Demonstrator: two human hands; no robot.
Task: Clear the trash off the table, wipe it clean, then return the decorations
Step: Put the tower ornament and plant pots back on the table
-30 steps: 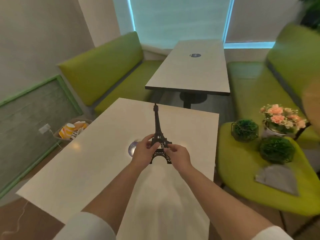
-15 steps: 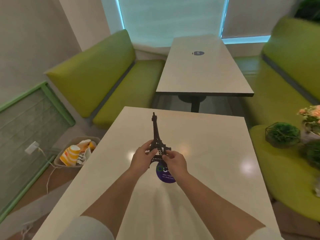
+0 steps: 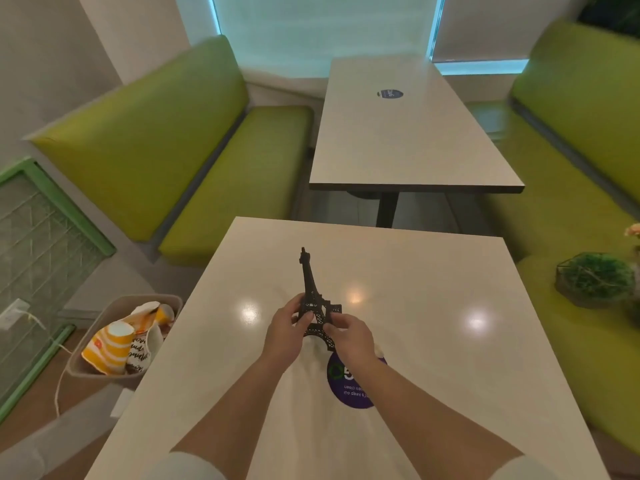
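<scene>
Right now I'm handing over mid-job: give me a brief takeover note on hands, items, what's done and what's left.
Left hand and right hand: both pinch the base of the tower model, held upright over the near table.
Trash sits in the bin on the floor at left.
The tabletop shows only its purple sticker.
Left: set the tower down, then bring back the green plant ball and the flowers from the right bench.
</scene>
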